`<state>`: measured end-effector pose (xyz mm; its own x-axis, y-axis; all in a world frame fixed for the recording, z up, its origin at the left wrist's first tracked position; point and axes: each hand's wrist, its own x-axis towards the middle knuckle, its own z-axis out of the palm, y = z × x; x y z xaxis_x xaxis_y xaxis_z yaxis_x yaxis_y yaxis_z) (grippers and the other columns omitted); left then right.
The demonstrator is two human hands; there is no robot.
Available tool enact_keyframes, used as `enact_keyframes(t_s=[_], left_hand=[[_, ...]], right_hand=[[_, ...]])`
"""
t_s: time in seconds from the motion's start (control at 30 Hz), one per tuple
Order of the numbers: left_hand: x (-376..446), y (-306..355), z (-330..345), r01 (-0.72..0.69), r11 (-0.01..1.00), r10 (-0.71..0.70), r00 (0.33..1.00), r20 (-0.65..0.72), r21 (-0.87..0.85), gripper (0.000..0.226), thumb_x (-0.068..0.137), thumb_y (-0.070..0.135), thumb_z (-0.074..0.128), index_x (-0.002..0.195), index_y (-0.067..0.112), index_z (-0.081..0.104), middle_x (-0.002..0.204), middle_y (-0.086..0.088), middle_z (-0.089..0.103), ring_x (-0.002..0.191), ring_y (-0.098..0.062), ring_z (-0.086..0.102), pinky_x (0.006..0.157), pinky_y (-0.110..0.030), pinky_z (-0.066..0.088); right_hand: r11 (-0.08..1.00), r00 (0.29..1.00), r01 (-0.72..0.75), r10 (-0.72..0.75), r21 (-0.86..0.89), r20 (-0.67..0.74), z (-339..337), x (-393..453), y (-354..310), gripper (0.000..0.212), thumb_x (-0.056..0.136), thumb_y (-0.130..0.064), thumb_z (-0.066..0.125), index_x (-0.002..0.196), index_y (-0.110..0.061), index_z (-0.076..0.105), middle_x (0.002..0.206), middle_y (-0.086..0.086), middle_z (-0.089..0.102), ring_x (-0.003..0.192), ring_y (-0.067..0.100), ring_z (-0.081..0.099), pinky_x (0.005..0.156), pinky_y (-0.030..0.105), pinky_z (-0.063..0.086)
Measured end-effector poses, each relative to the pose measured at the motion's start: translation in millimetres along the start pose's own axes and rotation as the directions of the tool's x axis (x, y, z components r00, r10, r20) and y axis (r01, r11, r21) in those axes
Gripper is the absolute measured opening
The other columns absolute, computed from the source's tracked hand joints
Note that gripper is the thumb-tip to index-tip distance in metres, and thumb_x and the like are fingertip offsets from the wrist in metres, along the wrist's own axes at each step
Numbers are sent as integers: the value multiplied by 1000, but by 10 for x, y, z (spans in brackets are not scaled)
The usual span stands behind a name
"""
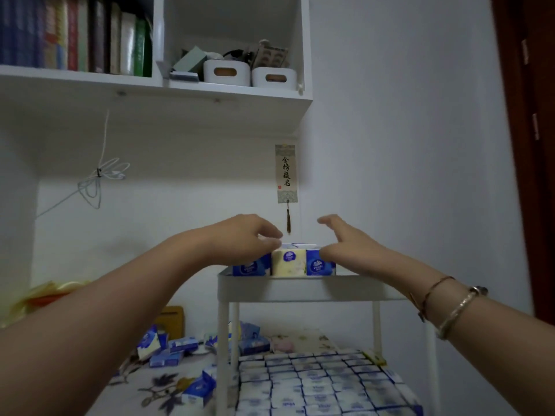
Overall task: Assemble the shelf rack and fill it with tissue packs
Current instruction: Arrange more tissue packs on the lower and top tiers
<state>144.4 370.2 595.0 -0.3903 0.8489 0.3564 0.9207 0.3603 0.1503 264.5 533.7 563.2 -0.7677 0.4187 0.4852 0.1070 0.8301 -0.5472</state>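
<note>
A white shelf rack [300, 288] stands on a table with a flowered cloth. On its top tray sit blue tissue packs [319, 265] and a cream tissue pack [288, 262] in a row. My left hand [243, 238] rests on the left end of the row, fingers curled over the packs. My right hand [339, 244] hovers at the right end with fingers spread and thumb by the blue pack. The lower tray [324, 382] is packed with several rows of blue-and-white tissue packs.
Loose tissue packs [174, 352] lie scattered on the cloth left of the rack. A white wall shelf [156, 88] with books and small bins hangs overhead. A scroll [285, 174] hangs on the wall behind. A dark door frame [528, 145] stands at right.
</note>
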Motion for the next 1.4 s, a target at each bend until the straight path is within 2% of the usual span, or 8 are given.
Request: enact_keyframes(t_s=[0.17,0.33,0.53,0.7,0.8,1.1,1.27,1.4], left_hand=[[-359,-381,-7,-8,972,-72,941,-330,-234,30,101,22,39,120,26,62,134,5,55,117,-7,48,78,-19,40],[-856,-1046,172,112,934,-250,885,-393,-340,37,92,2,39,106,19,69,120,1,65,110,-13,56,88,-25,37],[-1423,-2014,654,345,827,-495,822,-282,-444,35,87,-4,41,86,20,67,82,4,63,93,-18,58,74,-23,44],[-1663,-2779,1263,496,765,-605,772,-194,-412,31,94,6,41,103,21,67,119,0,62,100,-11,55,77,-22,40],[-1678,-3115,1593,535,736,-636,756,-154,-415,30,94,9,45,117,22,59,128,3,56,103,-12,54,75,-21,40],[-1103,-4180,2257,740,661,-733,602,-316,-126,58,92,25,49,146,21,28,155,-3,25,143,-27,19,118,-41,20],[-851,-4577,2314,789,607,-695,585,-418,95,65,96,41,41,151,26,9,160,-6,4,147,-32,-5,120,-48,4],[-850,-4726,2364,847,531,-790,506,-348,25,61,96,53,34,148,25,19,160,-9,9,146,-36,1,116,-53,4]], right_hand=[[914,894,389,-343,118,-290,266,-283,-505,37,85,-2,47,111,-26,56,130,-13,49,102,-6,45,76,6,32],[838,853,514,-479,181,-207,1005,-471,-1003,33,72,-7,42,93,-23,63,112,-8,61,111,-1,49,89,8,34],[899,913,395,-406,189,22,2191,-308,-1103,29,81,-1,45,97,-19,62,111,-1,56,99,12,54,72,16,38],[965,955,219,-242,142,172,3347,152,-899,15,88,-7,47,95,-15,57,107,4,51,90,19,55,61,22,38],[988,960,97,-125,122,251,3969,450,-700,15,86,-9,50,97,-18,50,113,5,46,100,23,52,80,37,50],[988,987,106,-91,-114,136,5077,1240,-292,62,92,-17,49,148,-23,25,157,8,15,144,28,15,117,36,21],[963,986,158,-140,-220,92,5465,1647,-179,74,92,-26,54,151,-34,10,160,9,-9,147,31,-4,119,45,13],[950,989,136,-112,-280,100,5588,1759,-112,66,95,-31,49,151,-34,15,158,14,3,146,34,5,116,46,13]])
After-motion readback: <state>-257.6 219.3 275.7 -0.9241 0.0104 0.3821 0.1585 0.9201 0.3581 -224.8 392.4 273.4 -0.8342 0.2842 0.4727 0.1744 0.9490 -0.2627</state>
